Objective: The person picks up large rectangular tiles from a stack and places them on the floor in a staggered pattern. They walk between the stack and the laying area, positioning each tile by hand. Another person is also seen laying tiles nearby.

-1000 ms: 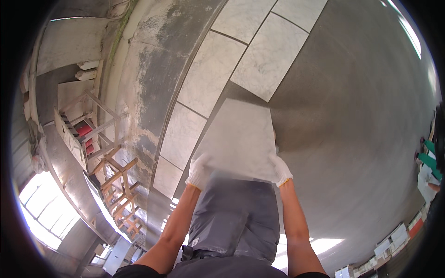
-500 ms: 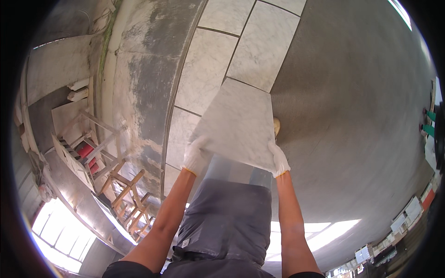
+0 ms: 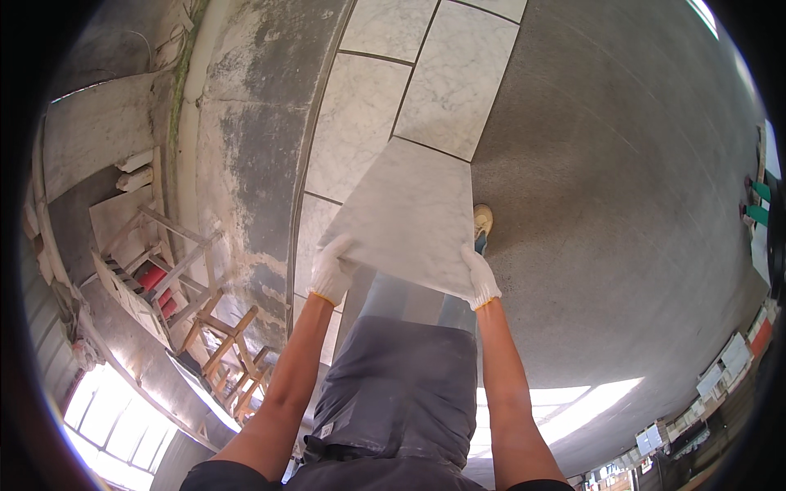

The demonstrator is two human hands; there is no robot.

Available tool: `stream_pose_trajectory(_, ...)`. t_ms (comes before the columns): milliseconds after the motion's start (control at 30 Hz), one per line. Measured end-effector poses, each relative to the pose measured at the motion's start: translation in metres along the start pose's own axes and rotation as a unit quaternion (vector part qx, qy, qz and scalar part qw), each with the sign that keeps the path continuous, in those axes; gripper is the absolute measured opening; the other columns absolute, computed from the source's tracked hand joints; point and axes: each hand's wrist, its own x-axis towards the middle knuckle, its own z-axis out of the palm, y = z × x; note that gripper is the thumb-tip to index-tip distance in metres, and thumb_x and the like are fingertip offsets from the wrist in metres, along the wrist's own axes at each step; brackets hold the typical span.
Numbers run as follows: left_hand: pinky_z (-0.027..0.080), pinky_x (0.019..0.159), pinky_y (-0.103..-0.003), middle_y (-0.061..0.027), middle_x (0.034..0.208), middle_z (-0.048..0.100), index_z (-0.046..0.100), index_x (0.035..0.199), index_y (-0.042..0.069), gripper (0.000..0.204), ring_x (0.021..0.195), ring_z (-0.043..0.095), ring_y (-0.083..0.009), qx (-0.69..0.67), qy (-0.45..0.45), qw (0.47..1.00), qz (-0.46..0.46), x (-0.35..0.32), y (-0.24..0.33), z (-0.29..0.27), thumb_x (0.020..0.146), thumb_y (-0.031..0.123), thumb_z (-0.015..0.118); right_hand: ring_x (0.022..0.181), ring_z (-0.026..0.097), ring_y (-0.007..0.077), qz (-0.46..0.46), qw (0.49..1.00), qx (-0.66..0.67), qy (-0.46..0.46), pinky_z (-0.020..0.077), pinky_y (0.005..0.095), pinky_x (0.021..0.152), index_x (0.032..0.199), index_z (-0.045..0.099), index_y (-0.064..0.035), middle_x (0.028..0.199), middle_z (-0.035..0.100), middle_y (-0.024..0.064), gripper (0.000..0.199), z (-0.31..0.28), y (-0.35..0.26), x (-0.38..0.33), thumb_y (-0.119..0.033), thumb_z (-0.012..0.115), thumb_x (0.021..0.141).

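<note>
A white, grey-veined marble slab (image 3: pixel 413 214) is in both my hands, in front of my body. My left hand (image 3: pixel 332 272), in a white knit glove, grips its near left corner. At the near right corner, my gloved right hand (image 3: pixel 481 278) is closed around the edge. Fingers under the slab are hidden. Its far edge lies against or just above the end of a laid marble slab (image 3: pixel 460 78); whether they touch I cannot tell. The near edge looks raised toward me. Part of the left row of laid slabs (image 3: pixel 360 127) is covered by the held one.
Dark lines separate the laid slabs. Grey floor (image 3: pixel 598 204) stretches to the right, with a beige shoe (image 3: pixel 484 218) beside the held slab. A worn wall (image 3: pixel 250 139) runs along the left, near wooden frames (image 3: pixel 225 340) and red items (image 3: pixel 155 282). A person's green-clad legs (image 3: pixel 759 203) show far right.
The held slab and both hands have shifted slightly left in the picture, along with the view. More of the shoe shows beside the slab. Both hands keep their grip.
</note>
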Motion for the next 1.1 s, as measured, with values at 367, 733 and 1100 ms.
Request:
stream_pose_trajectory(367, 0.061, 0.084, -0.039, -0.0113, 0.114, 0.069, 0.059, 0.126, 0.002, 0.032, 0.101, 0.070, -0.0243, 0.011, -0.024, 1.000, 0.012, 0.007, 0.014, -0.007, 0.093, 0.004, 0.060, 0.116, 0.065, 0.0306, 0.017, 0.999, 0.039, -0.004, 0.0548, 0.0441, 0.098, 0.141, 0.048, 0.0037, 0.135, 0.061, 0.0184, 0.045, 0.018, 0.007, -0.002, -0.024, 0.050, 0.105)
stream_pose_trajectory(733, 0.060, 0.087, -0.041, -0.0132, 0.118, 0.068, 0.058, 0.128, 0.000, 0.035, 0.104, 0.070, -0.0256, 0.020, -0.008, 1.000, 0.010, 0.013, 0.021, -0.021, 0.093, 0.005, 0.058, 0.123, 0.058, 0.0207, 0.012, 1.000, -0.007, 0.003, 0.0448, 0.0341, 0.104, 0.139, 0.051, 0.0062, 0.135, 0.060, 0.0125, 0.052, 0.026, 0.018, 0.006, -0.031, 0.053, 0.104)
stream_pose_trajectory(1100, 0.060, 0.089, -0.039, -0.0147, 0.121, 0.067, 0.056, 0.132, -0.001, 0.040, 0.108, 0.069, -0.0261, 0.025, -0.039, 0.999, 0.024, 0.014, 0.026, -0.028, 0.093, 0.005, 0.058, 0.129, 0.052, 0.0200, 0.014, 1.000, -0.014, -0.011, 0.0387, 0.0332, 0.109, 0.143, 0.047, 0.0062, 0.141, 0.056, 0.0120, 0.057, 0.027, 0.024, 0.010, -0.034, 0.054, 0.103)
